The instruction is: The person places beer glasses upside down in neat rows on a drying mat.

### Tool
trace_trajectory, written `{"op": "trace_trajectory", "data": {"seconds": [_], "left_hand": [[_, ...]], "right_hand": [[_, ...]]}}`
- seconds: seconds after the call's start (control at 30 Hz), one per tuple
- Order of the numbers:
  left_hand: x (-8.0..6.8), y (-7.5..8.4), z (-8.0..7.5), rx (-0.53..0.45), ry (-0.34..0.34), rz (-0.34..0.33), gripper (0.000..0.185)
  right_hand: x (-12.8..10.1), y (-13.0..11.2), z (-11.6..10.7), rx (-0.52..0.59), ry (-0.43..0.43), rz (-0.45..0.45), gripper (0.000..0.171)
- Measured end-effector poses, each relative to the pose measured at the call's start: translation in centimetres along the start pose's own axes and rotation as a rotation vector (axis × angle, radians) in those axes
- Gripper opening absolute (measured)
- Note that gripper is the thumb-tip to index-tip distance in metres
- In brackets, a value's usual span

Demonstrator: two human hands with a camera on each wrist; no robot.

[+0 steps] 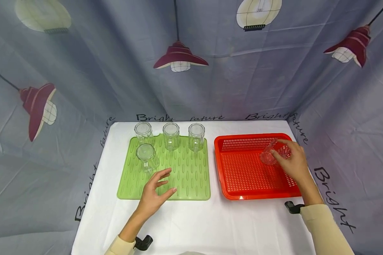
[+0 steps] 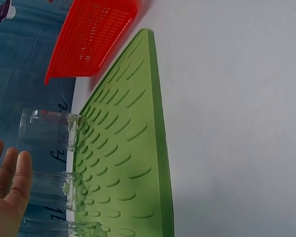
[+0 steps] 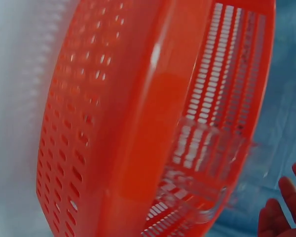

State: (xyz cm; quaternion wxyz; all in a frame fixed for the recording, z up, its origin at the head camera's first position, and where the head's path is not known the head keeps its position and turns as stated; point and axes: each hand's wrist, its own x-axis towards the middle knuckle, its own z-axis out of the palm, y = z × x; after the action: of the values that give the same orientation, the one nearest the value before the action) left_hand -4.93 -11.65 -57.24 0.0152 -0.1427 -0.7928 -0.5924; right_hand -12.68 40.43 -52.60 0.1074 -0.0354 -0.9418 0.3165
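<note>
My left hand (image 1: 154, 194) hovers over the front of a green ridged mat (image 1: 185, 177), fingers spread and holding nothing. Behind it stand several clear glass mugs, the nearest mug (image 1: 148, 156) with its handle toward me. In the left wrist view, the fingers (image 2: 20, 175) are apart from the mugs (image 2: 49, 128). My right hand (image 1: 292, 159) is over the right side of a red plastic basket (image 1: 221, 173), thumb and fingers parted around a tilted clear glass mug (image 1: 267, 158). In the right wrist view that mug (image 3: 202, 182) is blurred and the fingers (image 3: 286, 197) look apart from it.
Three mugs line the mat's back edge, including the middle mug (image 1: 171, 136) and the right mug (image 1: 196, 137). A white cloth covers the table (image 1: 217, 226). Grey printed curtains (image 1: 191, 92) enclose its back and sides. The basket's raised rim surrounds the right hand's area.
</note>
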Motion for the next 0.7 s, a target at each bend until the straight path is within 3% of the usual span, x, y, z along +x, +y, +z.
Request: {"op": "trace_trajectory", "data": {"seconds": [0.27, 0.47, 0.7], "left_hand": [[-0.2, -0.1, 0.2, -0.009, -0.007, -0.018, 0.070], [-0.2, -0.1, 0.1, -0.006, 0.000, -0.029, 0.070], [-0.2, -0.2, 0.2, 0.005, 0.014, -0.028, 0.070]], "right_hand": [[1.8, 2.6, 0.2, -0.052, -0.050, 0.081, 0.091], [2.3, 3.5, 0.3, -0.086, -0.129, 0.153, 0.094], [2.7, 3.4, 0.3, -0.071, -0.138, 0.184, 0.096]]}}
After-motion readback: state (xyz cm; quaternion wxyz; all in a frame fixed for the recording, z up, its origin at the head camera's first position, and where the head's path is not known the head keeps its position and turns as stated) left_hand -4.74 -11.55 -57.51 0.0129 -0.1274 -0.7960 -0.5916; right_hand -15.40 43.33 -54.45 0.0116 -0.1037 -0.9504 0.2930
